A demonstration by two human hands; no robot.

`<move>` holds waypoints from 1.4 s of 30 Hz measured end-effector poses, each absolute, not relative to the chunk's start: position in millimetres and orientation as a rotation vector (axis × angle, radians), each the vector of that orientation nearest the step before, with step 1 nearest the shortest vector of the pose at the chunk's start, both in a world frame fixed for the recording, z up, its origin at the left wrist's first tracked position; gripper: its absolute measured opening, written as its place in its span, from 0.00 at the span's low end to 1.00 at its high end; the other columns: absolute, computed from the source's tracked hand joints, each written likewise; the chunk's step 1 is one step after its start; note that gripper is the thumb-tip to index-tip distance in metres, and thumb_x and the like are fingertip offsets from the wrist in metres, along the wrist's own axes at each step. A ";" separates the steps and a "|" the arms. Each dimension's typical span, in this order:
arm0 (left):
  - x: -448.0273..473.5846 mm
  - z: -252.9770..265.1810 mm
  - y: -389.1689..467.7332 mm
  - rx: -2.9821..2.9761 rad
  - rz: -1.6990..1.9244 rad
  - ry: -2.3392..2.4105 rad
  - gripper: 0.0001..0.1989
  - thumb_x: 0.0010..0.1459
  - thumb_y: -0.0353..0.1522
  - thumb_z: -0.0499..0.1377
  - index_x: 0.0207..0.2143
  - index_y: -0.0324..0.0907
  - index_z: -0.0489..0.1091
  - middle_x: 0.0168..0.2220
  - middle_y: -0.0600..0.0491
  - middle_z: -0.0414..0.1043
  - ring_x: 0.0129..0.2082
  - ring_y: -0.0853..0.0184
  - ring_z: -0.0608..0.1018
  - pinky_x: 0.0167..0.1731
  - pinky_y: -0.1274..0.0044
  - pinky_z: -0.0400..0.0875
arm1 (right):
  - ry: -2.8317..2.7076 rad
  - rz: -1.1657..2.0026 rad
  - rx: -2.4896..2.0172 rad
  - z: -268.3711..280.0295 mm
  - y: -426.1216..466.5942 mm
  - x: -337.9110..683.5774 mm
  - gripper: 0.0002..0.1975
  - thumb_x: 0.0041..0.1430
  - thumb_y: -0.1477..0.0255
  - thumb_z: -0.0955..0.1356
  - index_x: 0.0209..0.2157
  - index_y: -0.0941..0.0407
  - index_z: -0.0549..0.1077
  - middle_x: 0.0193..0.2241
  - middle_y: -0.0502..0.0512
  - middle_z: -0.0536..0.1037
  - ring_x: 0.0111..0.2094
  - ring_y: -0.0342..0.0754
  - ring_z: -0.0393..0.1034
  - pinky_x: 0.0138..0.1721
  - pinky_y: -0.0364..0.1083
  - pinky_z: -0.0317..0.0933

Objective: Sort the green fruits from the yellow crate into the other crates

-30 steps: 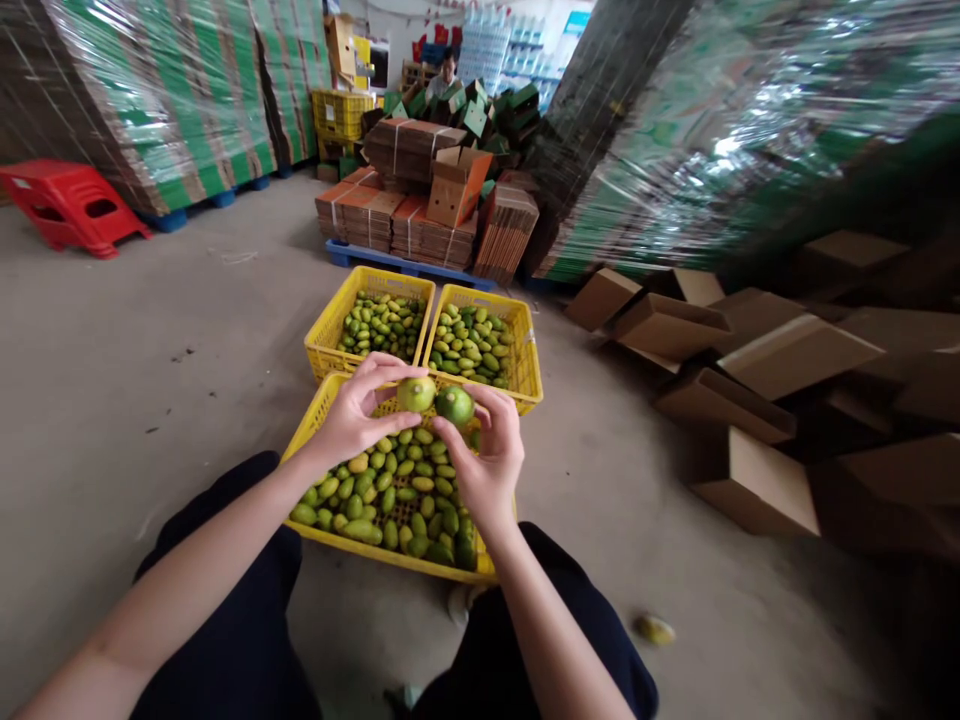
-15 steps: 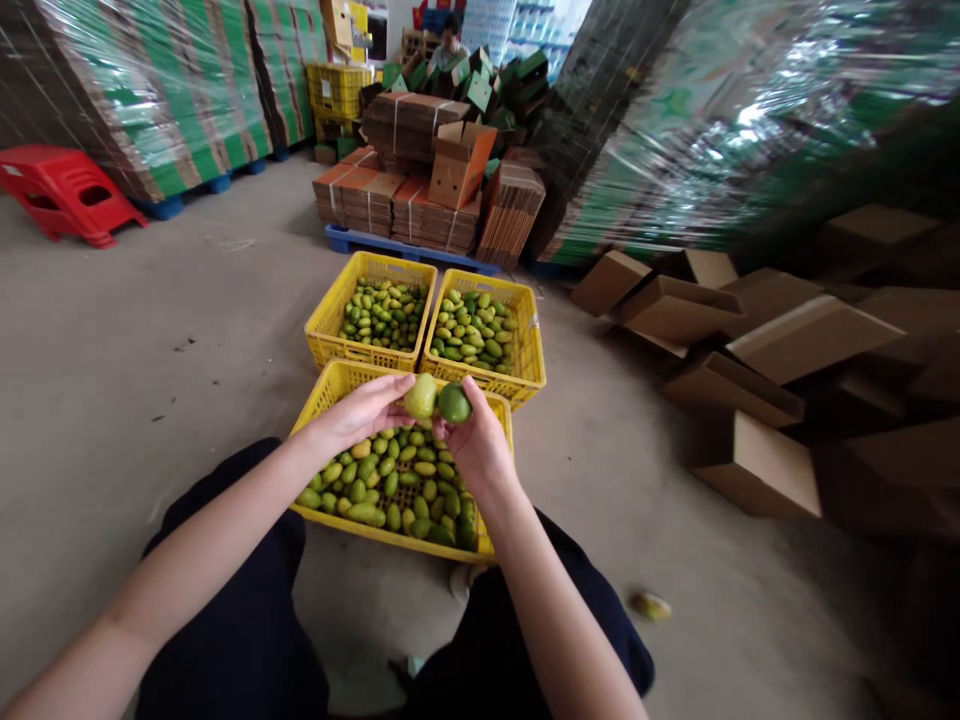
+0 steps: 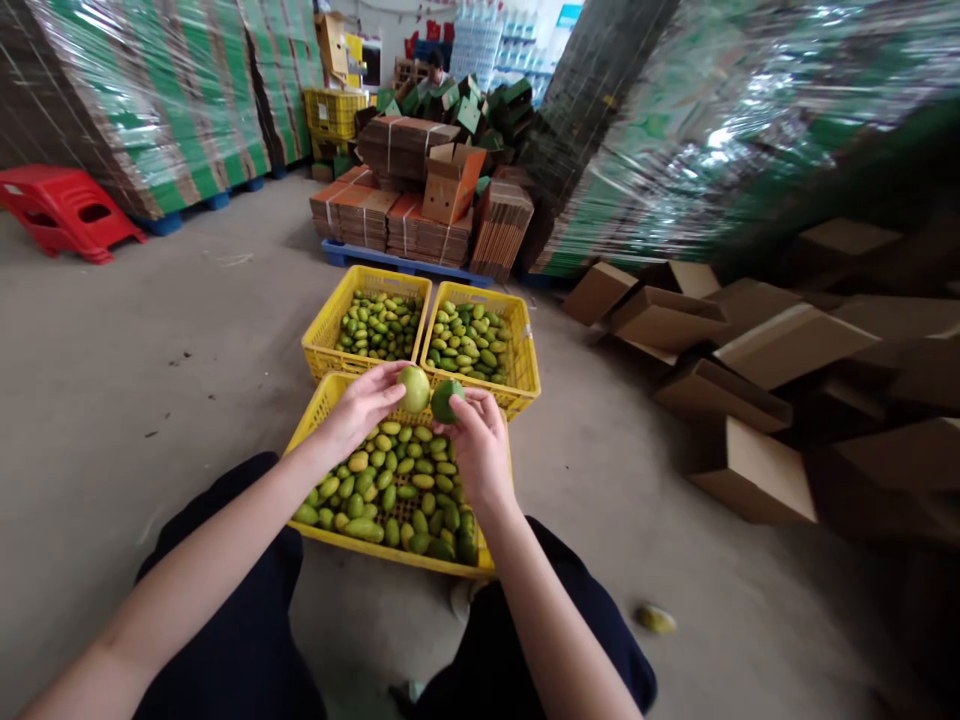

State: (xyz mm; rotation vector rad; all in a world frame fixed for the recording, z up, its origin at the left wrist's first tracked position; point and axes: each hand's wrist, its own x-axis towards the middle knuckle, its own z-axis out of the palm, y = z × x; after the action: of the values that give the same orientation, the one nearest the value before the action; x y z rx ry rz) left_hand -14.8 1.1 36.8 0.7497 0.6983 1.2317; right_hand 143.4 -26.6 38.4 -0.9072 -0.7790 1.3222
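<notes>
My left hand [image 3: 365,405] is closed round a pale yellow-green mango [image 3: 413,389], thumb on its near side. Just to the right, my right hand [image 3: 480,438] grips a darker green mango [image 3: 445,401] between thumb and fingers. The two fruits are side by side, almost touching, above the back part of the near yellow crate [image 3: 390,563]. Many green and yellowish mangoes [image 3: 405,465] lie loosely in that crate, and its mesh bottom shows between some of them. My hands and forearms hide parts of its rim.
Two more yellow crates of mangoes, a left one [image 3: 319,352] and a right one [image 3: 531,375], stand behind. One mango [image 3: 655,618] lies on the floor at right. Cardboard boxes [image 3: 761,470], a red stool [image 3: 67,210] and flattened cartons on a blue pallet [image 3: 405,262] surround them. A person [image 3: 436,68] is far back.
The right hand has turned the dark green mango, and its fingers now show bent behind the fruit. The left hand keeps its mango with a slightly shifted grip. The view has tilted up a little.
</notes>
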 end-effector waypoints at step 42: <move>-5.6 39.7 -10.8 0.435 1.107 0.865 0.12 0.56 0.35 0.58 0.24 0.36 0.69 0.20 0.51 0.72 0.13 0.74 0.70 0.11 0.84 0.62 | -0.351 1.751 -0.885 28.0 -16.7 136.4 0.17 0.47 0.58 0.74 0.22 0.55 0.69 0.18 0.47 0.72 0.17 0.40 0.62 0.17 0.40 0.57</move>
State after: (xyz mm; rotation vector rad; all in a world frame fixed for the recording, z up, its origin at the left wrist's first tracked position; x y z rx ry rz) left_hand -5.6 -10.8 39.7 0.4345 0.8647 1.1068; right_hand 136.4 -16.7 28.0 -0.8852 -0.3511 1.7512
